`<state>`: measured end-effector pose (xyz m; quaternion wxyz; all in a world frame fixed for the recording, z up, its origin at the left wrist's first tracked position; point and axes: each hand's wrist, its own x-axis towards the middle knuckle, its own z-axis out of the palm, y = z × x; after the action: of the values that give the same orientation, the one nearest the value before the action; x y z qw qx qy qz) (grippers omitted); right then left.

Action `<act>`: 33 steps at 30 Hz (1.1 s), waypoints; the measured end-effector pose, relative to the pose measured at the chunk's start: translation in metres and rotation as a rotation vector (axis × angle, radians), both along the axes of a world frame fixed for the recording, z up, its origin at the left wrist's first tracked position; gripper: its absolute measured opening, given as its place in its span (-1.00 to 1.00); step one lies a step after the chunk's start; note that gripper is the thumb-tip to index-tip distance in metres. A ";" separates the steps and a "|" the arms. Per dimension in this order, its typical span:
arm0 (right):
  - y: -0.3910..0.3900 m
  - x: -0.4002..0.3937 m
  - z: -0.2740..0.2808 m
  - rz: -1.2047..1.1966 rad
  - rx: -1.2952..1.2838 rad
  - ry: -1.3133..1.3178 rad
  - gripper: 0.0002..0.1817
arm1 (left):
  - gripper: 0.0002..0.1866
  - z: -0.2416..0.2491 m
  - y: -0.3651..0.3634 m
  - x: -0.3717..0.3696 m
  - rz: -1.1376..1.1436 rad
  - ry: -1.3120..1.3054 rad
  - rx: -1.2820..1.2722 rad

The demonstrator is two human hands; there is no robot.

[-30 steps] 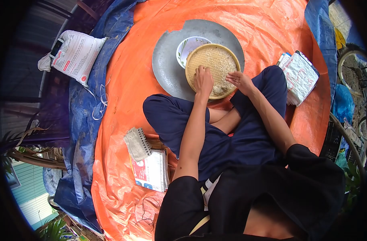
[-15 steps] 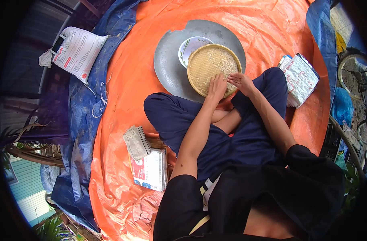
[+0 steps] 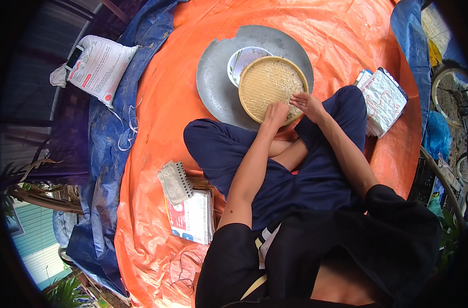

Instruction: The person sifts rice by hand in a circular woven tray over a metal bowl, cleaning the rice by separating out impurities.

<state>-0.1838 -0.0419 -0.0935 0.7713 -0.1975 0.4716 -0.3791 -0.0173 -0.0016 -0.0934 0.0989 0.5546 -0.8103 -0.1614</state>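
A round woven tray with pale grains scattered over it overlaps a white patterned bowl. Both are over a large grey metal disc. At the tray's near edge is my left hand, its fingers curled in; whatever they may hold is too small to make out. My right hand is just beside it, over the tray's right near rim, with fingers stretched out and holding nothing that shows.
Orange tarp lies under everything, with blue tarp at the left. A white sack is at upper left, stacked papers and a notebook at lower left, folded bags at right.
The fingers of my left hand, stretched over the grains before, have curled in and drawn back toward the tray's near rim. My right hand has barely moved.
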 end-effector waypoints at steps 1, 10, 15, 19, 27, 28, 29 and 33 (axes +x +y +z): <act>0.000 0.000 -0.001 0.000 0.001 -0.001 -0.69 | -0.83 0.000 -0.001 0.001 0.021 0.013 0.007; -0.002 -0.003 -0.002 0.001 -0.005 -0.023 -0.65 | -0.88 -0.009 -0.013 0.016 0.106 0.186 -0.004; -0.001 -0.003 0.000 -0.003 -0.015 -0.034 -0.65 | -0.88 -0.006 -0.017 0.023 0.343 0.680 0.188; -0.001 0.001 0.003 -0.016 -0.010 -0.043 -0.66 | -0.85 -0.017 -0.029 0.032 0.558 1.271 0.449; 0.001 0.000 -0.001 -0.021 -0.010 -0.016 -0.62 | -0.64 0.000 -0.035 0.054 0.638 2.185 0.674; 0.002 0.001 0.004 0.000 0.007 0.029 -0.59 | -0.58 0.002 -0.035 0.055 0.585 2.251 0.702; 0.001 0.001 0.003 0.000 0.006 0.020 -0.61 | -0.51 0.007 -0.036 0.054 0.596 2.256 0.700; 0.004 0.003 0.006 -0.014 -0.006 0.038 -0.61 | -0.42 0.016 -0.034 0.051 0.460 2.313 0.735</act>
<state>-0.1804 -0.0378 -0.0872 0.7588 -0.2037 0.4866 -0.3822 0.0340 -0.0360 -0.0770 0.6216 0.2104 -0.0368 -0.7537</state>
